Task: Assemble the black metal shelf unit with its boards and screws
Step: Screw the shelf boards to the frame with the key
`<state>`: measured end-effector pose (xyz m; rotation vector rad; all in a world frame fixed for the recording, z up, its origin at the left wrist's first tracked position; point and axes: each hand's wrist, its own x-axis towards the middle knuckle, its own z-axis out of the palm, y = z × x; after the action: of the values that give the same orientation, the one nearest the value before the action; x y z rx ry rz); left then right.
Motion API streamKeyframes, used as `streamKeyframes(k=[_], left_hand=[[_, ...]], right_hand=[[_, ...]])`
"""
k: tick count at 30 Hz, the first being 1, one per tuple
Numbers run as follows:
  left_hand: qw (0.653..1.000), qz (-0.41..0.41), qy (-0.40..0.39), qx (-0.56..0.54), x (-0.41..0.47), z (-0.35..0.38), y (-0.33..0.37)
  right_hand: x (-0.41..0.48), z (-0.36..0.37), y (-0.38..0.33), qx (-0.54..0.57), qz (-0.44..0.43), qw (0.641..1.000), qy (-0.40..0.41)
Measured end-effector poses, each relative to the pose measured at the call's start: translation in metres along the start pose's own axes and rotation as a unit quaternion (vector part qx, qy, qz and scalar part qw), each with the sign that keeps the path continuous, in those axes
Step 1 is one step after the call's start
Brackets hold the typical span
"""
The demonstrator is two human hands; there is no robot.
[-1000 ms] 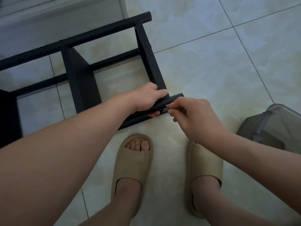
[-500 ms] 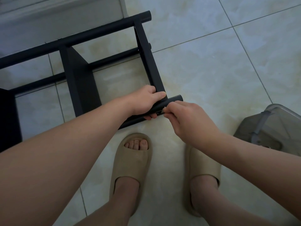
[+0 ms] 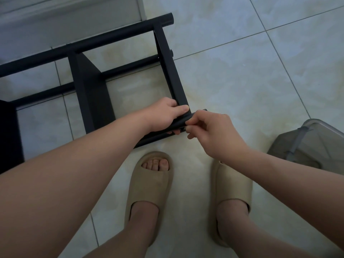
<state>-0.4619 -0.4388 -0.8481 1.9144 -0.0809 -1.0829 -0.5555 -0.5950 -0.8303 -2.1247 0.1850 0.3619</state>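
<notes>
The black shelf frame (image 3: 89, 94) lies on the tiled floor (image 3: 242, 71), at eleven o'clock from the sandals (image 3: 150, 183). The left hand (image 3: 165, 114) curls round its near tube (image 3: 179, 123). The right hand (image 3: 212, 133), at three o'clock of it, seems to pinch the tube's end.

Two beige slippers, the left one (image 3: 149, 183) and the right one (image 3: 234, 185), stand on a pale tiled floor (image 3: 242, 71). A grey see-through plastic bin (image 3: 312, 144) sits near the right slipper.

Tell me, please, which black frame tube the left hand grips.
The nearest tube, at the frame's front corner: the left hand wraps it, while the farther tubes go untouched.
</notes>
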Motion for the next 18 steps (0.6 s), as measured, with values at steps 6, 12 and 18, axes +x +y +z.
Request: streamKeyframes(k=[6, 12, 18], left_hand=[[1.000, -0.008, 0.004, -0.008, 0.001, 0.000, -0.002], [1.000, -0.012, 0.006, -0.007, 0.001, -0.001, -0.003], [1.000, -0.010, 0.014, -0.020, 0.000, 0.000, -0.003]], right_hand=[[0.003, 0.003, -0.004, 0.113, 0.082, 0.990, 0.010], [0.007, -0.007, -0.008, -0.079, 0.036, 0.996, 0.008], [0.004, 0.000, -0.009, -0.047, 0.045, 0.998, 0.006]])
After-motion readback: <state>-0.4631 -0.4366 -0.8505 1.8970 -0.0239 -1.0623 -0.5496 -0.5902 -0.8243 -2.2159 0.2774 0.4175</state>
